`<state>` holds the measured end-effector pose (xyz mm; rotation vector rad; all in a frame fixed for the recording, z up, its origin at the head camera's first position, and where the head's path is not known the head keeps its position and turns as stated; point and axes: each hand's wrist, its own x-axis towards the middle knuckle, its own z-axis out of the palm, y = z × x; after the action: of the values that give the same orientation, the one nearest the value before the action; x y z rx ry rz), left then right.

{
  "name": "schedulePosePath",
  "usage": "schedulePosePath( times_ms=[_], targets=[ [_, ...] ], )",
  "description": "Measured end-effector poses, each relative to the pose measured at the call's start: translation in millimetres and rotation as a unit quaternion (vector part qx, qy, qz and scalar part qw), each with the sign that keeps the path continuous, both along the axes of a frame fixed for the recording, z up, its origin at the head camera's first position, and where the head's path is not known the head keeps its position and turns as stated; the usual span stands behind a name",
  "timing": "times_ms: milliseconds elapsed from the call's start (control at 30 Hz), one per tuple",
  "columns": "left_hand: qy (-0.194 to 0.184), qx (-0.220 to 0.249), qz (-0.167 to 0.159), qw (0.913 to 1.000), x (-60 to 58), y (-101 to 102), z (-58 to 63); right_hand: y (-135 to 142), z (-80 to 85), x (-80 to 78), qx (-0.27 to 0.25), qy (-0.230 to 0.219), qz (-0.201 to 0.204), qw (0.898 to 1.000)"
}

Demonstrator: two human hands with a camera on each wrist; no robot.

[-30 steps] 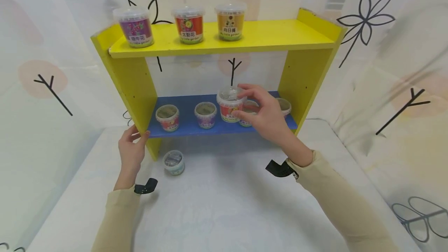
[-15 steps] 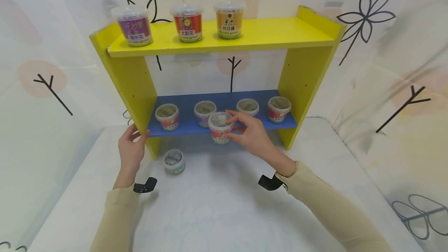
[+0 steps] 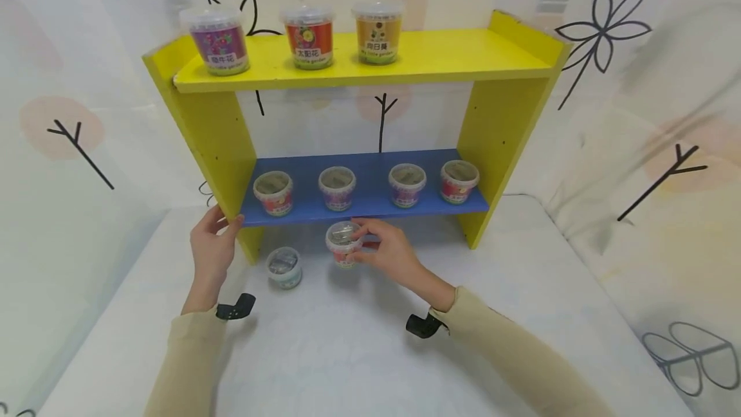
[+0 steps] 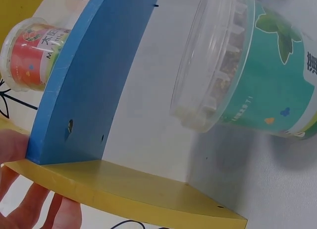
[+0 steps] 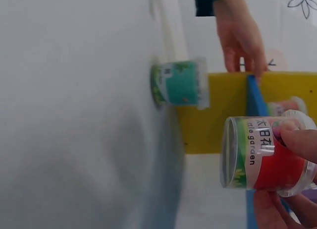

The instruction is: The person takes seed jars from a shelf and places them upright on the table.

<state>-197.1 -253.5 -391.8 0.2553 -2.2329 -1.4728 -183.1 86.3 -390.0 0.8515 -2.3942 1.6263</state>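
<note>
My right hand (image 3: 389, 251) pinches a red-labelled lidded plastic planting cup (image 5: 260, 152) between thumb and fingers. The cup hangs upright in front of the shelf unit, below the level of its blue board (image 3: 370, 176) and above the table. My left hand (image 3: 213, 240) grips the left yellow side panel (image 3: 220, 137), its thumb at the blue board's front corner and its fingers behind the panel. A teal-labelled cup (image 4: 270, 73) stands on the table near the foot of that panel, left of the held cup.
On the blue board stand a red cup (image 3: 274, 195), two purple cups (image 3: 338, 190) (image 3: 406, 186) and another red cup (image 3: 457, 183). The yellow top board (image 3: 451, 53) bears a purple cup (image 3: 222, 47), an orange-red cup (image 3: 311, 40) and a yellow cup (image 3: 378, 37). White table (image 3: 359, 352) lies in front.
My right hand has carried the red cup off the blue board, toward me, down and to the left. My left hand keeps its grip on the side panel.
</note>
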Motion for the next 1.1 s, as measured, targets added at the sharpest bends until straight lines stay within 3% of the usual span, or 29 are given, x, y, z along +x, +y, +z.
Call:
schedulePosePath(
  times_ms=[133, 367, 900, 1100],
  targets=[
    [0.007, -0.004, -0.007, 0.9999, -3.5, 0, -0.2, -9, -16.6, -2.2, 0.0, 0.0, -0.012, 1.0],
    [0.001, -0.011, -0.006, 0.9999, -3.6, 1, 1.3, -23, -41.0, -7.0, -0.032, -0.021, 0.002, 0.999],
    [-0.013, -0.005, -0.003, 0.9999, 1.1, 0, 0.9, -41, -64.0, -10.2, -0.01, -0.012, -0.043, 0.999],
    [-0.018, -0.003, 0.003, 0.9998, 2.0, -1, 1.6, -46, -67.3, -11.0, -0.001, -0.007, -0.038, 0.999]
  ],
)
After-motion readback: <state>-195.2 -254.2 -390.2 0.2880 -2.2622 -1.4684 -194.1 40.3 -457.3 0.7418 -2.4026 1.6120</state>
